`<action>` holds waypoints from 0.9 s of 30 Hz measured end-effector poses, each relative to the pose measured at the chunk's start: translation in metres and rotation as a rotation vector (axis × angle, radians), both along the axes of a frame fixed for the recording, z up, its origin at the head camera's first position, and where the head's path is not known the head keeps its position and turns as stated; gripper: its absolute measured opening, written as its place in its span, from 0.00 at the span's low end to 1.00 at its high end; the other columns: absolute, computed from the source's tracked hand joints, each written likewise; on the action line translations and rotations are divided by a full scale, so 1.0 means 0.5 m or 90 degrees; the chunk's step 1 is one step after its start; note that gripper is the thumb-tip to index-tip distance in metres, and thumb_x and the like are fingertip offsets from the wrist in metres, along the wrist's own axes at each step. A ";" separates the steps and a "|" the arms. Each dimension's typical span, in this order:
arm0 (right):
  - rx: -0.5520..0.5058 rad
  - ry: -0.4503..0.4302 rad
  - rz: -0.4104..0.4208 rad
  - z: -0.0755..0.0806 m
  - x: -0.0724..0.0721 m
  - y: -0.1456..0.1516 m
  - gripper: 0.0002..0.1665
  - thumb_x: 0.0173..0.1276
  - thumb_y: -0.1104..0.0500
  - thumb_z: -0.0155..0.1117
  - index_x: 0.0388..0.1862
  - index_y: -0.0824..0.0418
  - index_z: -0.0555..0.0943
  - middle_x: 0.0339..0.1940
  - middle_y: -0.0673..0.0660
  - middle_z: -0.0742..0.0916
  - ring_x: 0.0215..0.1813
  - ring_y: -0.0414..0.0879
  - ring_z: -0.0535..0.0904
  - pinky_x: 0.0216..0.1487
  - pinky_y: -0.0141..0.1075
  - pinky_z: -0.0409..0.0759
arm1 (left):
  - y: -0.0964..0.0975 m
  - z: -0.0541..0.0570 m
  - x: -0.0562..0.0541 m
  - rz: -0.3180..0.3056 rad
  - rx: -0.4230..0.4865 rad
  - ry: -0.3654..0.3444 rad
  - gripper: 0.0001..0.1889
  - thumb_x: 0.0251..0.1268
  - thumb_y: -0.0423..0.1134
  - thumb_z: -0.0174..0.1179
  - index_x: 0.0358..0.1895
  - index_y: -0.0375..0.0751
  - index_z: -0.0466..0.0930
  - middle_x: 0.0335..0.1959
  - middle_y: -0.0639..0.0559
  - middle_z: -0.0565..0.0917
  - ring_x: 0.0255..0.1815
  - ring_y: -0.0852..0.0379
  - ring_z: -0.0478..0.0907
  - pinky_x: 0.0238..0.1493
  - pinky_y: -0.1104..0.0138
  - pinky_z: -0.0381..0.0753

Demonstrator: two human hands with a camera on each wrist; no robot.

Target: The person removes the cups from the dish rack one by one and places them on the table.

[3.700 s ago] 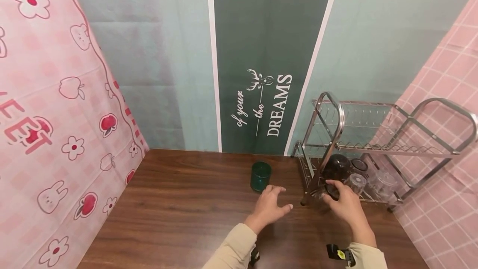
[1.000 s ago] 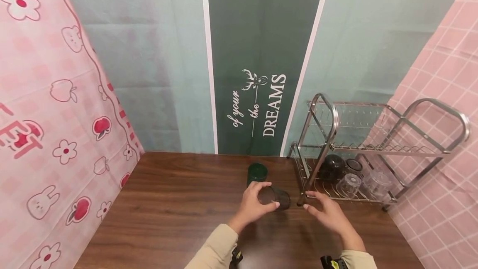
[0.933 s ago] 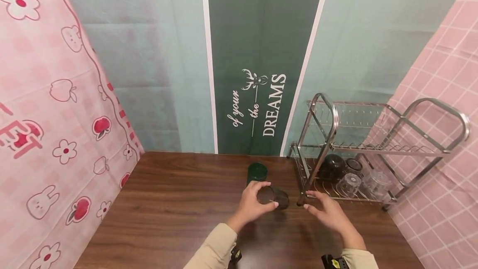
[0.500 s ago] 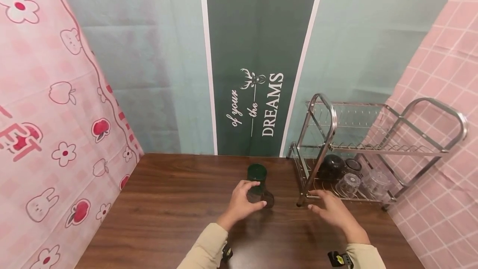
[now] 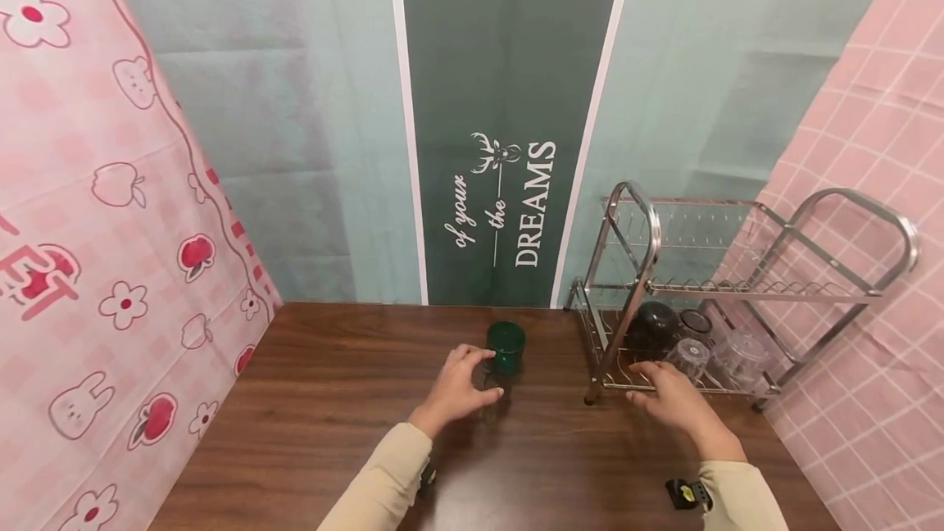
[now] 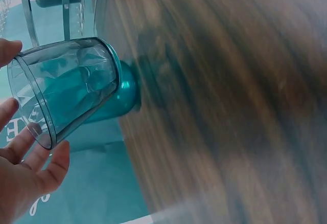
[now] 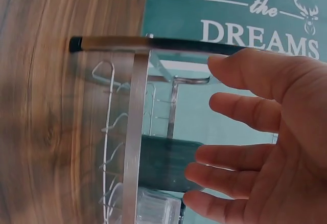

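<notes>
My left hand (image 5: 457, 388) grips a see-through, grey-tinted drinking glass (image 6: 76, 75) near its rim, with thumb and fingers on opposite sides. In the left wrist view the glass's base overlaps a dark green cup (image 6: 127, 98) behind it. That green cup (image 5: 506, 344) stands upright on the wooden table, just beyond my left fingertips in the head view. Over by the left front of a two-tier metal dish rack (image 5: 767, 296), my right hand (image 5: 674, 404) has its fingers spread and holds nothing; the right wrist view shows them before the rack's bars.
On the rack's lower tier sit a black cup (image 5: 653, 326), a dark-rimmed glass (image 5: 696, 323) and clear cups (image 5: 740, 359). A green printed cloth (image 5: 509, 64) hangs behind the table (image 5: 332, 400); pink cloths hang at both sides.
The right hand had the glass beside the rack at first; then the left hand held it. Since then my left hand has carried it leftward, while the right has drawn slightly right.
</notes>
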State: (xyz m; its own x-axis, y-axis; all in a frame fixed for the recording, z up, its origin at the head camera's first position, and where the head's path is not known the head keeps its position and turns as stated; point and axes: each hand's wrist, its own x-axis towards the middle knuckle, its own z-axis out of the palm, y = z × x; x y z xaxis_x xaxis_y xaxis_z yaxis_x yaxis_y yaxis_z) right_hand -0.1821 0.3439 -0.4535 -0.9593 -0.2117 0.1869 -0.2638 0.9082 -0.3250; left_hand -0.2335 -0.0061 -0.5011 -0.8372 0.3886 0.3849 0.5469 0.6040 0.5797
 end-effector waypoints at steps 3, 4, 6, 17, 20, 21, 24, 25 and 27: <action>0.013 -0.010 0.004 0.005 -0.006 0.008 0.24 0.54 0.58 0.70 0.48 0.69 0.77 0.42 0.71 0.79 0.45 0.68 0.74 0.42 0.58 0.71 | -0.007 0.001 -0.010 0.006 -0.023 -0.006 0.29 0.46 0.49 0.70 0.54 0.44 0.77 0.47 0.50 0.73 0.50 0.51 0.69 0.49 0.59 0.73; 0.017 -0.012 0.004 0.006 -0.007 0.010 0.25 0.54 0.58 0.69 0.48 0.69 0.77 0.42 0.71 0.79 0.45 0.69 0.74 0.42 0.58 0.71 | -0.009 0.001 -0.013 0.008 -0.029 -0.010 0.29 0.46 0.49 0.70 0.54 0.44 0.77 0.47 0.50 0.73 0.51 0.51 0.69 0.49 0.59 0.73; 0.025 -0.010 0.002 0.008 -0.011 0.014 0.25 0.54 0.59 0.69 0.48 0.70 0.77 0.42 0.72 0.79 0.45 0.70 0.74 0.42 0.58 0.71 | -0.013 0.002 -0.019 0.012 -0.033 -0.020 0.29 0.46 0.49 0.70 0.54 0.44 0.77 0.47 0.50 0.73 0.51 0.51 0.69 0.49 0.59 0.73; 0.044 -0.009 -0.031 0.008 -0.038 0.041 0.26 0.52 0.59 0.69 0.48 0.71 0.76 0.45 0.78 0.75 0.45 0.74 0.72 0.42 0.60 0.70 | -0.026 0.011 -0.047 0.054 -0.055 -0.052 0.28 0.46 0.48 0.71 0.53 0.42 0.78 0.46 0.48 0.74 0.50 0.49 0.70 0.49 0.56 0.73; 0.050 -0.016 -0.045 0.015 -0.044 0.047 0.27 0.53 0.59 0.68 0.49 0.72 0.75 0.44 0.78 0.75 0.43 0.73 0.73 0.40 0.60 0.71 | -0.028 0.008 -0.057 0.063 -0.063 -0.047 0.28 0.45 0.49 0.71 0.52 0.42 0.78 0.46 0.47 0.74 0.50 0.48 0.70 0.48 0.56 0.73; 0.049 -0.016 -0.050 0.017 -0.045 0.050 0.27 0.53 0.59 0.68 0.49 0.72 0.75 0.43 0.77 0.75 0.42 0.72 0.74 0.39 0.60 0.71 | -0.028 0.007 -0.060 0.067 -0.065 -0.045 0.28 0.45 0.49 0.71 0.52 0.42 0.78 0.46 0.47 0.74 0.50 0.48 0.70 0.48 0.56 0.74; 0.049 -0.021 -0.060 0.023 -0.048 0.056 0.26 0.53 0.59 0.68 0.49 0.72 0.75 0.38 0.71 0.77 0.38 0.67 0.75 0.36 0.58 0.72 | -0.027 0.006 -0.066 0.080 -0.072 -0.044 0.28 0.44 0.49 0.71 0.52 0.42 0.78 0.46 0.46 0.74 0.49 0.47 0.70 0.47 0.56 0.74; 0.048 -0.022 -0.062 0.023 -0.049 0.059 0.26 0.53 0.59 0.68 0.49 0.72 0.75 0.37 0.70 0.77 0.38 0.67 0.75 0.35 0.58 0.72 | -0.027 0.006 -0.068 0.085 -0.074 -0.047 0.28 0.44 0.49 0.71 0.52 0.43 0.78 0.46 0.47 0.74 0.49 0.47 0.70 0.46 0.56 0.74; 0.051 -0.024 -0.065 0.025 -0.051 0.065 0.27 0.53 0.59 0.68 0.49 0.72 0.75 0.35 0.69 0.76 0.38 0.67 0.74 0.35 0.58 0.71 | -0.026 0.007 -0.071 0.093 -0.080 -0.054 0.28 0.44 0.49 0.70 0.52 0.43 0.78 0.46 0.47 0.74 0.49 0.48 0.70 0.46 0.56 0.74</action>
State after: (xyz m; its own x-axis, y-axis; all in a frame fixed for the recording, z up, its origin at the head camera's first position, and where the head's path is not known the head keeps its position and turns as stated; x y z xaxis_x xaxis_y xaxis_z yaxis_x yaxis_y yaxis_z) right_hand -0.2078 0.3761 -0.4411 -0.9827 -0.1247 0.1368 -0.1569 0.9533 -0.2580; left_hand -0.2692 -0.0191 -0.4977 -0.9155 0.3010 0.2668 0.4005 0.7442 0.5346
